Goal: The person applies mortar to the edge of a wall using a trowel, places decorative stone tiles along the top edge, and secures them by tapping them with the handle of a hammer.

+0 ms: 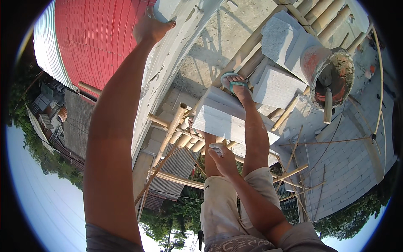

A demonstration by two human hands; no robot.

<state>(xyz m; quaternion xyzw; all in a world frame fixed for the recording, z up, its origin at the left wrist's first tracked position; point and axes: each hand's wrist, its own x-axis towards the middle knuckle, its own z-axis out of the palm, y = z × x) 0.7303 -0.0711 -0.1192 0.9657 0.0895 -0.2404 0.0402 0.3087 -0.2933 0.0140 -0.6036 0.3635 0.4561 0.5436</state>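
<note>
My left hand [149, 27] is at the top, gripping a pale block [163, 8] on the long grey wall top [182, 31]. My right hand [220, 157] hangs between my legs, white-dusted fingers curled; whether they hold anything is hidden. Below my sandalled foot [235, 82] lies a long white block [214, 117]. More white blocks [277, 84] rest on bamboo poles to the right, beside a crusted bucket [310, 63] with a wooden-handled tool [327, 105] in it.
Bamboo scaffolding [172, 130] crosses beneath my legs. Beyond the wall slope a red tiled roof [96, 46] and a grey roof [79, 126]. A block wall [336, 176] stands at lower right, with thin poles and cords in front. Drops show through the scaffold gaps.
</note>
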